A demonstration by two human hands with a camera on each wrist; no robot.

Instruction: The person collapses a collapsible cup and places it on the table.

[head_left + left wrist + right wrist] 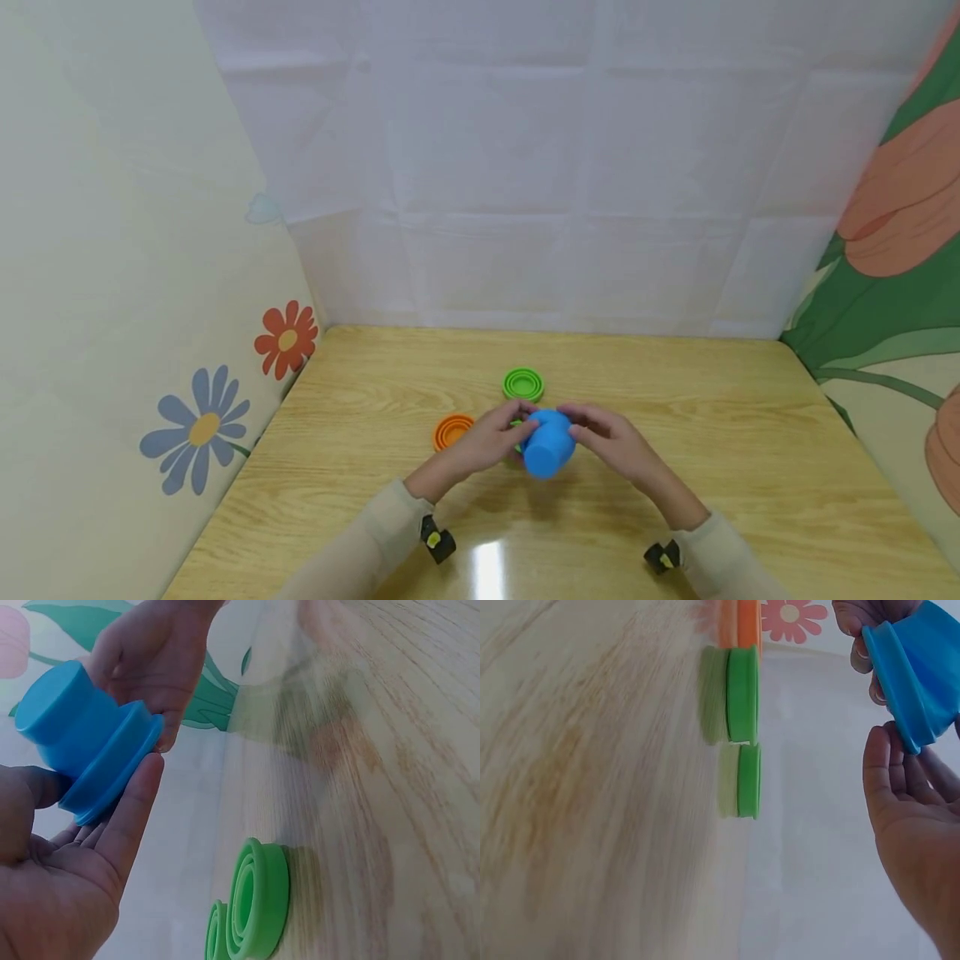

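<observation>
Both hands hold a blue collapsible cup (550,443) above the table, stretched out, its closed base tilted toward me and its wide rim away. My left hand (489,437) grips one side, thumb on the wall and fingers along the rim, as the left wrist view shows. On the other side my right hand (613,442) has its fingers at the rim and its thumb against the wall. In the right wrist view, part of the cup runs out of frame. A green collapsed cup (259,900) lies below the hands, mostly hidden by them in the head view.
Farther back on the wooden table (675,400) lies another flat green cup (522,384). An orange collapsed cup (453,432) sits left of the hands, partly behind the left one. A white cloth (487,167) hangs behind the table, with flowered cloths on both sides.
</observation>
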